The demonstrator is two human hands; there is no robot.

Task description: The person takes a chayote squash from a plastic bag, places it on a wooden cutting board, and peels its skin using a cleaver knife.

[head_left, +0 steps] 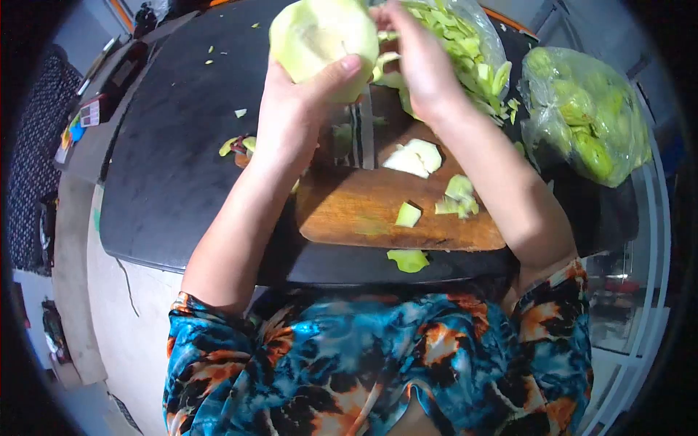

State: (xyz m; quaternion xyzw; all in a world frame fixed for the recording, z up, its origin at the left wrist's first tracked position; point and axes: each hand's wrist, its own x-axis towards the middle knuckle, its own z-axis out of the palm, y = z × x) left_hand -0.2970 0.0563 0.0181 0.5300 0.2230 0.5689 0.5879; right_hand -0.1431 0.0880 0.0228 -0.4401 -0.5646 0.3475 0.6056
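Note:
My left hand (298,98) grips a large round vegetable (320,36), pale green and peeled, with a hollow in its upper face. The thumb presses on the near side of it. My right hand (418,62) is at the vegetable's right side, its fingers bent inward and partly hidden; what they hold, if anything, does not show. Below both hands lies a wooden cutting board (342,211). On it are a white-fleshed chunk (416,158), a small pale green piece (408,214) and a clump of cut scraps (458,198).
An open plastic bag of green peelings (462,47) lies beyond my right hand. Farther right is a clear bag of green produce (587,116). One peel (408,260) rests at the near edge of the black table (174,182). More scraps (236,147) lie left of the board.

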